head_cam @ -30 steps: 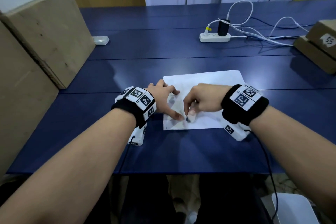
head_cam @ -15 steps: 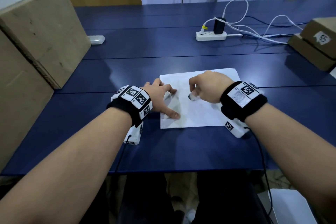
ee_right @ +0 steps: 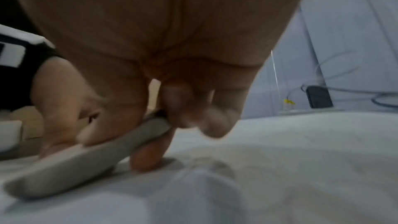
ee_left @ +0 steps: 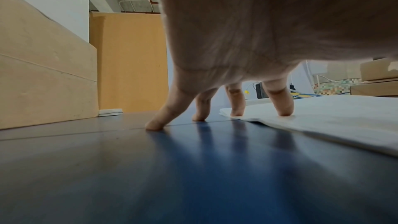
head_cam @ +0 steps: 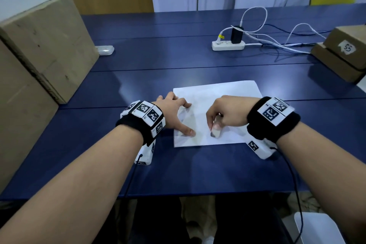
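A white sheet of paper [head_cam: 227, 93] lies on the blue table [head_cam: 158, 168] in front of me. My left hand [head_cam: 179, 118] is spread flat over the sheet's left edge. In the left wrist view two fingertips [ee_left: 283, 112] press the paper [ee_left: 333, 118] and the other two touch the table. My right hand [head_cam: 214, 124] pinches a small whitish eraser [head_cam: 215, 132] with a dark tip. The tip rests on the paper near its front edge. In the right wrist view the eraser [ee_right: 71, 164] slants down from thumb and finger onto the sheet [ee_right: 280, 159].
Large cardboard boxes [head_cam: 45, 45] stand along the left. A white power strip [head_cam: 227, 45] with a black charger and loose cables lies at the back. A cardboard box marked 55 [head_cam: 344, 53] is at the right. A small white object [head_cam: 106, 49] lies by the left boxes.
My right hand slid with the eraser from the sheet's middle back toward its front edge, where it was a second ago. The left hand stays pressed on the paper.
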{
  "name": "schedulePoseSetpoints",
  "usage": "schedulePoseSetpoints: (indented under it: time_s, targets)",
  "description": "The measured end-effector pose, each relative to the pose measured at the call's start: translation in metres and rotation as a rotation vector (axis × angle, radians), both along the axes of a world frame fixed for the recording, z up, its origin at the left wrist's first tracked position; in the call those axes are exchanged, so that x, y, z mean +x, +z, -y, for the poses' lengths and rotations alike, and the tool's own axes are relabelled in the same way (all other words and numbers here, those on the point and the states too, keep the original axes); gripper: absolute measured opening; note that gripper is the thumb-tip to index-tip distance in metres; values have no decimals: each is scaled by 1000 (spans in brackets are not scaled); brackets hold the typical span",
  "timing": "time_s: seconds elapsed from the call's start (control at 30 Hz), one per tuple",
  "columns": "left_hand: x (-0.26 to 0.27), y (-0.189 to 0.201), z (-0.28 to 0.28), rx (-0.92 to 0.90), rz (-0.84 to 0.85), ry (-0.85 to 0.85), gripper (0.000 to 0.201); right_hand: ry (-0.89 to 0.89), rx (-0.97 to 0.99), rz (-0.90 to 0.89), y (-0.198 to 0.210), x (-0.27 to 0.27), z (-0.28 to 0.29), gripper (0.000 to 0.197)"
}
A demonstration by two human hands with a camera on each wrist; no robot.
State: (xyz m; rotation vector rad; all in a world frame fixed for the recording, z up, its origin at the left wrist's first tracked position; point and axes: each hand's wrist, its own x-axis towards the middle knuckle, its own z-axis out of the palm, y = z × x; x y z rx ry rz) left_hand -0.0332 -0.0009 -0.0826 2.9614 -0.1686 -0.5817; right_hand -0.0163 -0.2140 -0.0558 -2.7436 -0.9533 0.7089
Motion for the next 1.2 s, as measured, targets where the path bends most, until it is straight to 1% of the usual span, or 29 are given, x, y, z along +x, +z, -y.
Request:
schedulePoseSetpoints:
  time_s: [0.03,0.13,0.17,0.2,0.3,0.33,0.43,0.47,0.5,0.57,0.6,0.63,0.73,0.77,0.83,0.93,1.0,1.1,1.13,1.2]
  targets:
    - [0,0,0,0,-1,0,104,-20,18,32,-1,-1,-1,9]
    - [0,0,1,-2,-5,2,105,-147,103,244,-2,5,-2,8]
    - [0,0,0,-1,-6,4,105,-156,103,251,-1,7,-2,8]
    - [0,0,0,-1,-4,6,105,-128,88,214,0,7,-1,6]
    - [0,0,0,-4,-3,8,104,-34,19,43,0,2,-2,11]
    - [-1,0,0,-6,-5,9,104,-39,26,51,-1,1,-3,11]
    - [-1,0,0,-14,-1,9,103,-149,118,211,-2,5,-6,8]
    - [-1,0,0,-18,0,9,103,-165,130,224,-1,6,-5,8]
    - [-1,0,0,-19,1,11,103,-139,121,208,-1,7,-5,9]
    - [-1,-1,0,-19,-2,10,104,-51,69,111,0,3,-4,15]
    - [-1,-1,0,-18,-5,9,105,-31,47,62,0,0,-5,16]
    - [-2,0,-1,-16,-7,10,105,-26,40,60,-1,-1,-6,16]
    - [-2,0,0,-14,-9,6,104,-117,106,248,-3,4,-9,15]
    - [-2,0,0,-14,-9,5,104,-146,120,282,-2,6,-10,12]
    - [-2,0,0,-13,-6,7,104,-123,105,235,-2,7,-7,12]
    - [-2,0,0,-13,-12,4,105,-52,47,80,-1,-1,-4,14]
    - [-2,1,1,-11,-12,5,105,-65,50,120,-3,-1,-6,14]
    - [-2,1,0,-21,-6,4,104,-177,122,255,-2,5,-7,10]
    - [-2,1,0,-24,-5,4,104,-185,125,254,-1,6,-5,8]
    - [-2,0,-1,-24,-5,9,104,-134,89,177,0,5,-1,11]
